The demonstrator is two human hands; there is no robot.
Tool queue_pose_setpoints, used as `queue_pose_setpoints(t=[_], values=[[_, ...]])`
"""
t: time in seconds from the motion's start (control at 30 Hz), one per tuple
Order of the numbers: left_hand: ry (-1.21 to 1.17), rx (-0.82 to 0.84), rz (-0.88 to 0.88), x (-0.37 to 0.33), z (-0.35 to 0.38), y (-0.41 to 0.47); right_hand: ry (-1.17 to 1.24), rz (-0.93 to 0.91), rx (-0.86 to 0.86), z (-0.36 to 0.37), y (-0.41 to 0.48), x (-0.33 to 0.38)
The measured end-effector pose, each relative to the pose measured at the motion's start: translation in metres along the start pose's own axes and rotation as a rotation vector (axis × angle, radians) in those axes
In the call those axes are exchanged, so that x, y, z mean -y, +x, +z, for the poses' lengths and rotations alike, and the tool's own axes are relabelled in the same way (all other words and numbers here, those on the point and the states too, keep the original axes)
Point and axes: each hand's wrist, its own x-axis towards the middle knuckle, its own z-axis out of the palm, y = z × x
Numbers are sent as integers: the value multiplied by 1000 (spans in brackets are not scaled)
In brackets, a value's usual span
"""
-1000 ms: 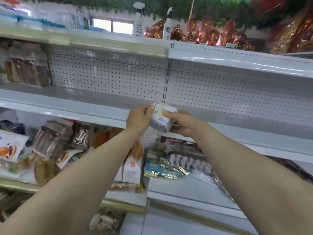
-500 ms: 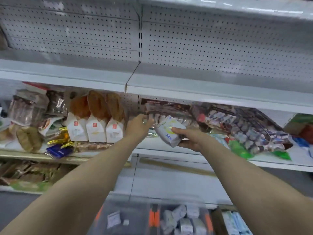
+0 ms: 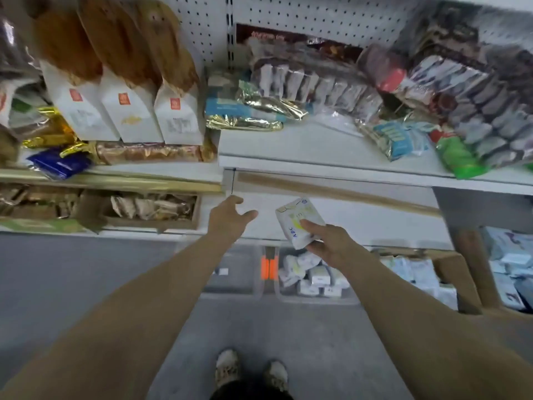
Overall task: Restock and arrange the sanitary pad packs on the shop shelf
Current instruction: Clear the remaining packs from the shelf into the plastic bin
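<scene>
Pad pack (image 3: 298, 222) sits pinched in right hand (image 3: 331, 243), long axis tilted away toward lower shelf (image 3: 375, 223) just beyond; left hand (image 3: 227, 220) hovers just beside it, fingers slack, holding nothing

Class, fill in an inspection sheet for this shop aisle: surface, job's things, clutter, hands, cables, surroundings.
Surface: white lower shelf, behind both hands.
Job's things: one pad pack, held; spare packs in a clear bin on the floor.
Clutter: bread bags and snack packs on the shelf above.
Hands: right hand grips the pad pack; left hand open, holding nothing.
Cables: nothing seen.
Surroundings: grey floor; cardboard box at right.
</scene>
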Motion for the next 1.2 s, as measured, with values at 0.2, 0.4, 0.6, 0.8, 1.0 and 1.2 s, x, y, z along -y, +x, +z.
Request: queue_pose_setpoints(t=[0.2,0.4,0.6,0.8,1.0,1.2], values=[[-11,19,-221,107,56,44,37,115,-18,12,85,-94],[42,21,-310,210,116,100,-39,179,-13,21,184,-174],[-60,-55,-510,316,178,147,-23,167,-14,24,274,-242],[-148,-186,-678,414,229,206,23,171,31,29,351,-293],[-168,-371,-832,492,257,273,0,108,143,52,401,-309],[-372,-362,-899,543,269,303,-50,101,230,66,421,-317]])
